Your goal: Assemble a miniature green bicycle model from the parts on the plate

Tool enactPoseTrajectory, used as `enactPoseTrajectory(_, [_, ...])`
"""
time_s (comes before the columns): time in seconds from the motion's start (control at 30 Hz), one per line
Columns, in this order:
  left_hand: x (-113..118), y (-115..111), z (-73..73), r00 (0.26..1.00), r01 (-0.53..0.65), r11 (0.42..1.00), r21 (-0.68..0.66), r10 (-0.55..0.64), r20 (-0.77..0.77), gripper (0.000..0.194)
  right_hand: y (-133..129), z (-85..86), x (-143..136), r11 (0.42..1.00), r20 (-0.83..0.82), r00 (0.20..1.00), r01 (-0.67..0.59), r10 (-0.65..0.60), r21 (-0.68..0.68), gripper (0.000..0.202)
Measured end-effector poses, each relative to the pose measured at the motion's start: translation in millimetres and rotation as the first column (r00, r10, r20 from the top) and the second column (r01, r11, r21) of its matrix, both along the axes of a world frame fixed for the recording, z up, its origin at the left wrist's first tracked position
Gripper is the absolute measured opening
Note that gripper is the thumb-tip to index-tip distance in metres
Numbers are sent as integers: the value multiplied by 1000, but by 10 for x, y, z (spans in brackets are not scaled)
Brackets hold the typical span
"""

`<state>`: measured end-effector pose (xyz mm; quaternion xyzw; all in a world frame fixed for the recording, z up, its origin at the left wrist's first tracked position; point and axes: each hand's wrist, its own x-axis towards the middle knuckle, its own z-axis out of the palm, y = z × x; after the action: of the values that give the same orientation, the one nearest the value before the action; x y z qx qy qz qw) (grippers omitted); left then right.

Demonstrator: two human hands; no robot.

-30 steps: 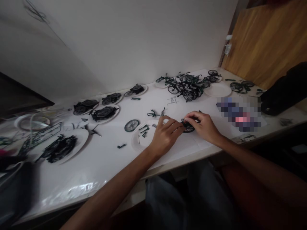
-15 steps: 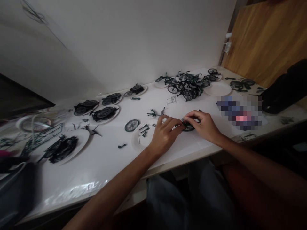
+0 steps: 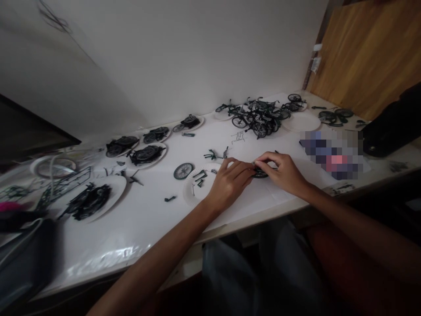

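Both of my hands meet over a small black toy bicycle wheel [image 3: 261, 174], which shows only in part beneath the fingers. My left hand [image 3: 232, 182] is closed at the wheel's left side. At its top right my right hand [image 3: 279, 172] pinches near the rim, and whatever tiny part lies between the fingertips is hidden. A paper plate [image 3: 188, 193] with a few small black parts lies left of my left hand. Beside that plate rests a loose wheel [image 3: 183, 171], and behind it a green handlebar piece [image 3: 215, 154].
A heap of toy bicycles [image 3: 258, 116] stands at the back. Plates of black wheels and parts [image 3: 146, 153] line the left side, with a larger plate [image 3: 121, 186] nearer. A black cylindrical object [image 3: 381, 131] lies at right, beside a pixelated patch. The table's front edge [image 3: 230, 232] runs below my forearms.
The view has shifted slightly, so the table things sit a little further right. My hands stay together at the wheel, with the right fingertips slightly changed in position.
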<state>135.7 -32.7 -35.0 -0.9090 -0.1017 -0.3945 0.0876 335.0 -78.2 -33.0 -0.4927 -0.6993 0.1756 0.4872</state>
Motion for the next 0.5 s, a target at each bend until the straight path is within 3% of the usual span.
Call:
enactPoseTrajectory(0.1, [-10,13,15,999,7,999,-33,-5,39,10,-19,83,77,991,101,987,-130,127,19,18])
enactPoseTrajectory(0.23, [-25,17,19,996,21,989,-145,-9,86,6,-13,139,198,959,276,922,-282,271,1,47])
enactPoseTrajectory(0.37, [-18,11,18,994,54,987,-149,-40,101,8,4,114,226,955,337,902,-295,268,28,28])
enactPoseTrajectory(0.5, [-17,27,22,990,62,988,-145,-42,133,14,-9,108,201,956,383,898,-274,217,100,28])
